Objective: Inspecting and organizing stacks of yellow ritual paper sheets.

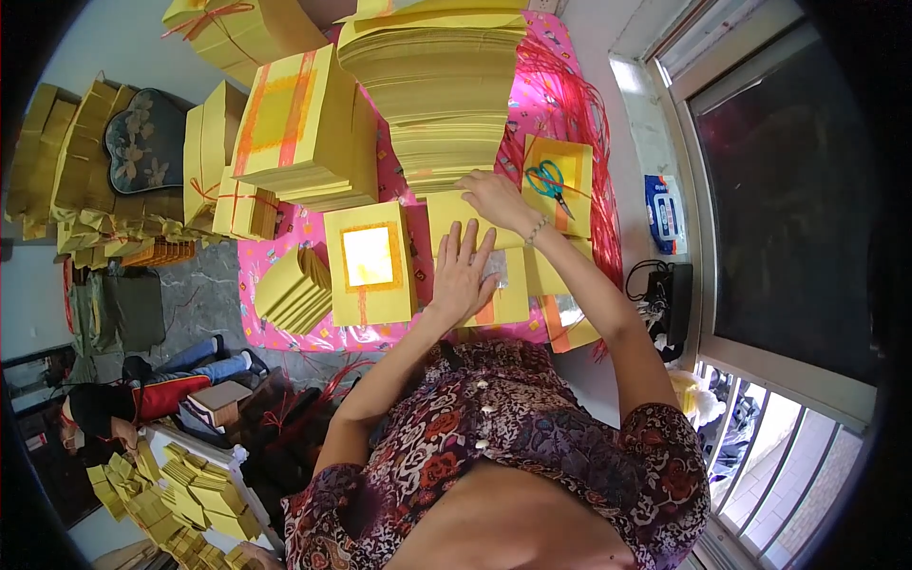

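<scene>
My left hand [464, 274] lies flat with its fingers spread on a yellow paper sheet [514, 302], partly covering the silvery patch [500, 269] on it. Farther off, my right hand [499, 202] reaches to the foot of a tall stack of yellow paper [446, 104]. Its fingers are stretched over the far end of another yellow sheet [445, 211], and nothing shows in its grasp. Left of my hands sits a yellow stack with a shiny orange-edged square [369, 256] on top. Teal-handled scissors [547, 179] rest on yellow paper to the right.
A pink patterned cover [261, 328] lies over the table. Red string [597, 133] runs along its right side. A tied stack [313, 123] and a fanned yellow bundle [293, 291] stand left. Another person [114, 408] bends near more yellow bundles [195, 489] at lower left.
</scene>
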`<state>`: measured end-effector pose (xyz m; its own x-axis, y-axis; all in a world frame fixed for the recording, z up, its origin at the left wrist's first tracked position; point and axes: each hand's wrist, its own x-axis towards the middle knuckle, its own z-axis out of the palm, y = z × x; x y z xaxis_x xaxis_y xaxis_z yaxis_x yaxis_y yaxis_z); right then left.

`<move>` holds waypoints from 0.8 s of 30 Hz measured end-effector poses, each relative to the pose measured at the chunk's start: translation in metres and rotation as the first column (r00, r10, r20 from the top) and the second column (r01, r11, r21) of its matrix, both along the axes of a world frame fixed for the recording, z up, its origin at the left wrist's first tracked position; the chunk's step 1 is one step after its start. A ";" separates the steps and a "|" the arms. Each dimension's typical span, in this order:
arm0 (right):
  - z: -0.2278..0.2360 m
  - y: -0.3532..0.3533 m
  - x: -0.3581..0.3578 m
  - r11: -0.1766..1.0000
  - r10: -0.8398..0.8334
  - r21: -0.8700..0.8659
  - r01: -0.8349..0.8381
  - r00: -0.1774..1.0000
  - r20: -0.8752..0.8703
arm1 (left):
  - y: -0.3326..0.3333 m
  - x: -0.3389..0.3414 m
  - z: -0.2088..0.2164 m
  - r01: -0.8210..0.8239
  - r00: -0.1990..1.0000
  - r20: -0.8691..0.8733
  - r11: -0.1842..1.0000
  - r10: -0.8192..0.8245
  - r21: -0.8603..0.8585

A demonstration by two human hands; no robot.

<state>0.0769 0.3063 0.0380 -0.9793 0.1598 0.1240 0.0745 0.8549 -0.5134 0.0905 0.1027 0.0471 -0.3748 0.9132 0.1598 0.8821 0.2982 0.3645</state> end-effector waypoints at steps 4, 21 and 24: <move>0.000 -0.001 -0.002 1.000 0.024 0.009 -0.024 1.000 0.010 | 0.000 0.000 -0.001 -0.001 1.000 0.008 1.000 0.001 -0.016; 0.006 -0.003 -0.008 0.999 0.017 -0.031 -0.014 0.995 0.094 | 0.000 -0.001 -0.004 0.002 1.000 0.003 1.000 -0.002 0.003; 0.012 -0.005 -0.007 0.997 -0.008 -0.071 0.020 0.986 0.167 | -0.001 -0.002 -0.005 0.005 1.000 0.013 1.000 -0.005 -0.009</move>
<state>0.0700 0.3008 0.0499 -0.9829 0.1762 -0.0535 0.1761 0.8142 -0.5533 0.0887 0.1022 0.0422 -0.3721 0.9165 0.1469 0.8789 0.2971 0.3731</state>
